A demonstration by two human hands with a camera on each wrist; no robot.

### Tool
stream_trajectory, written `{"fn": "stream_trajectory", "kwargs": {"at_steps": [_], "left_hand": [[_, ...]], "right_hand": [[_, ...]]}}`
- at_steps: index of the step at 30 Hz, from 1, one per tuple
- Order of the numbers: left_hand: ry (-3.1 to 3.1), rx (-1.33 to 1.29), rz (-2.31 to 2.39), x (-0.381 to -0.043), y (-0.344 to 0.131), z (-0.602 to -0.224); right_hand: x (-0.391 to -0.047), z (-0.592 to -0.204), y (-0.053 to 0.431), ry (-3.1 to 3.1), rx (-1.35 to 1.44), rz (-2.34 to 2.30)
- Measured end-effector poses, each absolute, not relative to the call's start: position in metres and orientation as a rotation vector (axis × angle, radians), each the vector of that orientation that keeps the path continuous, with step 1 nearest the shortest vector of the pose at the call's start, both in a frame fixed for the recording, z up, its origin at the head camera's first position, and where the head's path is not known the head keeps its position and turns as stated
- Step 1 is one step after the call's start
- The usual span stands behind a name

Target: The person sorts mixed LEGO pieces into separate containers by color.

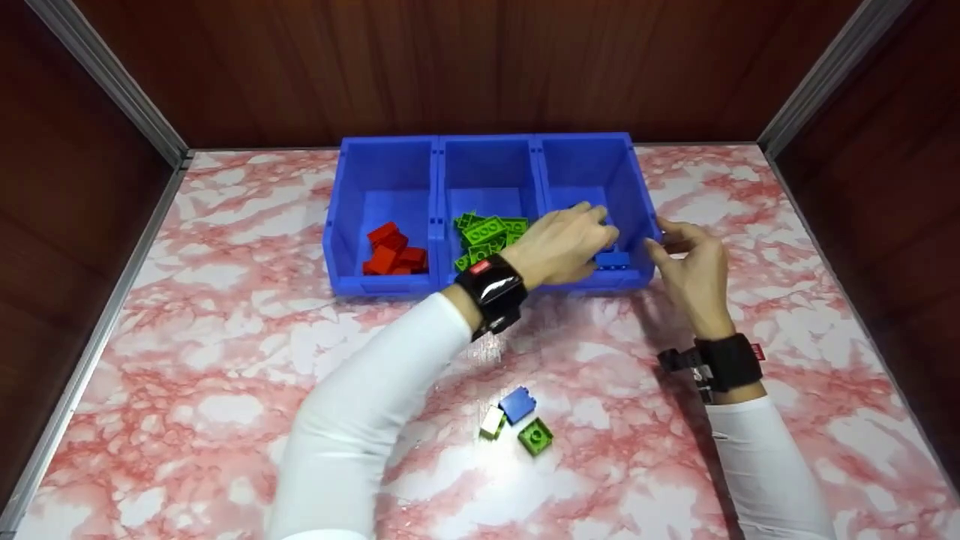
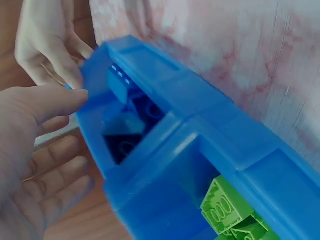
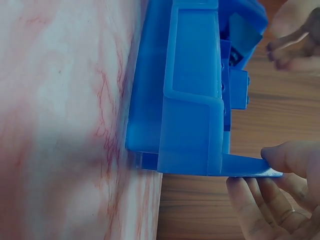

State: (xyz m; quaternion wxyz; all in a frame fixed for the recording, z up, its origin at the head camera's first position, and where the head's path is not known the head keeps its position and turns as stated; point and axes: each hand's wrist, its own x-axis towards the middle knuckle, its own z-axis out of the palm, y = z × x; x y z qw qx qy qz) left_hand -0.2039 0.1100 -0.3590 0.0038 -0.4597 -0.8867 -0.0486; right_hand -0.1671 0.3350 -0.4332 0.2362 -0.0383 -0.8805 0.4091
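A blue three-part bin stands near the back of the table. My left hand is over its right compartment, and the left wrist view shows the thumb and loosely bent fingers apart with nothing between them. Below it in that compartment lie several blue bricks, also visible as stacked blue bricks in the right wrist view. My right hand pinches the bin's right side wall, thumb on the inner side and fingers on the outer side.
Red bricks lie in the left compartment, green bricks in the middle one. On the marbled table, nearer me, are a loose blue brick, a green brick and a glare-lit green brick. Brown panels enclose the table.
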Motion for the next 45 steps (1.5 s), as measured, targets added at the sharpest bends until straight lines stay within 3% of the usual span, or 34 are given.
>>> {"fn": "stream_trajectory", "kwargs": {"at_steps": [9,21,33,45], "left_hand": [[-2.778,-1.652,-0.282,-0.156,0.073,-0.357],[-3.068,-1.592,-0.460,-0.105,0.037,-0.404],[-3.138,-1.614,-0.367,-0.088,0.032,-0.433],[-3.167,-1.624,-0.409,-0.093,0.036,-0.428]], "right_hand": [[-0.168,-0.433,0.337,-2.408,-0.099,1.122],[-0.165,-0.432,0.335,-2.426,-0.109,1.140],[-0.168,-0.435,0.336,-2.389,-0.084,1.131],[-0.167,-0.433,0.335,-2.405,-0.091,1.125]]}}
